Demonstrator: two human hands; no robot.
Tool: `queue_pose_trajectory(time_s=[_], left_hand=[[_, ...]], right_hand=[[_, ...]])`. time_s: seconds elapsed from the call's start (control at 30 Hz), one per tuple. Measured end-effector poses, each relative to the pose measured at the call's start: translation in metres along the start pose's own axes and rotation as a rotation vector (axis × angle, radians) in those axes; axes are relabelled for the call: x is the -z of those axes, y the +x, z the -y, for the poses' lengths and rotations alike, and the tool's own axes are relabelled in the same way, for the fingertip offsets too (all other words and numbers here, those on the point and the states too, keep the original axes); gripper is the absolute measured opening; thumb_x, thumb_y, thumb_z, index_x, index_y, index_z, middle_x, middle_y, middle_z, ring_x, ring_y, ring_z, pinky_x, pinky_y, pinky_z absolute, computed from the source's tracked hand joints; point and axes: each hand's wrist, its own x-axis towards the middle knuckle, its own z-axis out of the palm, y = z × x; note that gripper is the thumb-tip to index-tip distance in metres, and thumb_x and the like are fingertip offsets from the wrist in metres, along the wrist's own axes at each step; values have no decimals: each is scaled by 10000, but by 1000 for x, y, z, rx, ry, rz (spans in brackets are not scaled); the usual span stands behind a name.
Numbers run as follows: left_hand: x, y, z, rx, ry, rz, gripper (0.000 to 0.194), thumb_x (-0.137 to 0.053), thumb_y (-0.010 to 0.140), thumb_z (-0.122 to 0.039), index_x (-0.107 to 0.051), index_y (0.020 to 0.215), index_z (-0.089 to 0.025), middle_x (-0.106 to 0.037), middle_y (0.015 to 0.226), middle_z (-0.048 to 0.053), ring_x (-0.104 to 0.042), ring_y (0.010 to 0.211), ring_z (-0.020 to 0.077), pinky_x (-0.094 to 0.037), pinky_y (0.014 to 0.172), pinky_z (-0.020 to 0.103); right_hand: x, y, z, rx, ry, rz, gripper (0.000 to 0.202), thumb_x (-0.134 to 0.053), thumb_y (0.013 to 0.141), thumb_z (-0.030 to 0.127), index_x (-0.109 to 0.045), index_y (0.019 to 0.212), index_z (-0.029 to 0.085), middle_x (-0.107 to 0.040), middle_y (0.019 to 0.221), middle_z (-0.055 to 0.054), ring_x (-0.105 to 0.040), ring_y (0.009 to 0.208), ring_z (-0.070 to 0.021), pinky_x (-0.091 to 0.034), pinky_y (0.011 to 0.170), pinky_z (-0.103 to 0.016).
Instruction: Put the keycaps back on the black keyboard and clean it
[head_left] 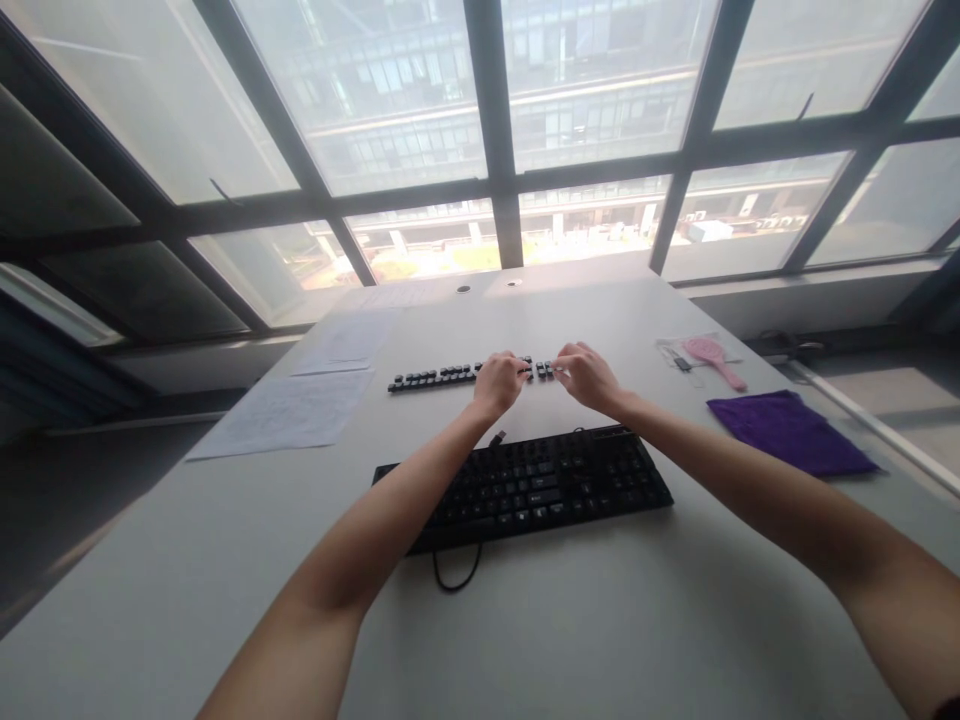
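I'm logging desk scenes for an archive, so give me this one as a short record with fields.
Left hand: at the row of keycaps; hold unclear
Right hand: near the row's right end; hold unclear
Keyboard: black, nearer the person than the keycaps
Plug: at the keyboard's far edge
Desk, left side: papers
Desk, right side: pink brush, purple cloth
Beyond: windows

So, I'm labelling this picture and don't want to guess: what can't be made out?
Head view: part of the keycap row, hidden by the left hand.
Head view: whether the right hand holds a keycap, too small and blurred.
Head view: some of the keyboard toward its left end, covered by the left forearm.
Head view: writing on the papers, too small and faint.
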Motion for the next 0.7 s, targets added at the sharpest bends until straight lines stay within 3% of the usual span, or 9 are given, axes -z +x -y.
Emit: queue_pose_trajectory(time_s=[0.13,0.27,0.57,0.7], left_hand=[[-21,8,4,-4,31,25,163,-685,890,-195,-812,989,-215,-702,1039,103,-623,1055,267,-518,946,366],[-28,6,3,-11,21,34,180,-633,894,-156,-809,901,-194,-683,1044,122,-587,1097,280,-507,966,380],[-23,4,-4,69,-124,58,125,-690,830,-169,-809,869,-173,-769,909,113,-689,954,259,-517,924,361],[-7,-10,-18,107,-237,52,117,-715,827,-216,-814,884,-193,-794,901,59,-726,878,202,-534,862,289]], right_hand=[[-24,22,-6,48,-158,95,168,-627,930,168,-793,905,183,-689,1050,-121,-541,1005,-263,-404,828,-371],[-32,26,-9,135,-214,130,185,-616,934,151,-788,868,169,-698,1029,-131,-524,1021,-275,-365,825,-381],[-33,28,-9,204,-97,171,195,-621,921,127,-759,787,162,-754,895,-108,-573,975,-249,-334,884,-380],[-22,13,-6,94,86,5,121,-659,892,144,-765,842,173,-756,910,-86,-614,936,-229,-400,880,-360]])
